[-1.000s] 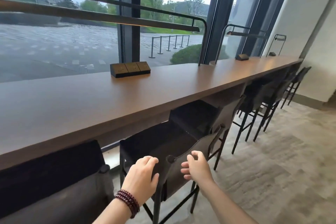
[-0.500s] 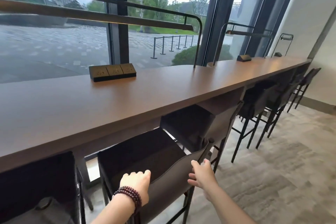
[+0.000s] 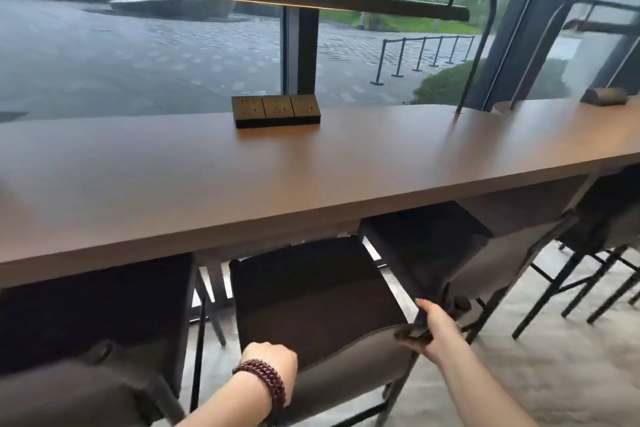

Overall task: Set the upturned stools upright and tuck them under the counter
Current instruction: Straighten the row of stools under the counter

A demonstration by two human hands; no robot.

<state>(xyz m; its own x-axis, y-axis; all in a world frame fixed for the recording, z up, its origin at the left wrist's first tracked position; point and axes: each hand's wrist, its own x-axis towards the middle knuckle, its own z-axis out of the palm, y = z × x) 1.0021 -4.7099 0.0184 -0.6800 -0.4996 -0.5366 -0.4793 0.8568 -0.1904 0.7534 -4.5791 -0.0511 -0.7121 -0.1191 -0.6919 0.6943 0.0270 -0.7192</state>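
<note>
Two hands gripping one upright stool [image 3: 311,295] backrest, left hand [image 3: 273,362], right hand [image 3: 433,333], seat under brown counter [image 3: 242,177], socket block [image 3: 276,111] on top, window behind

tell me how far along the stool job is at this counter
Done, by the look of it: the stool to the right and the one on the left stand upright with their seats under the counter. In hand: the left hand and right hand grip the backrest of the middle stool, upright and only partly under. Left: push it in. No upturned stool is in view.
</note>
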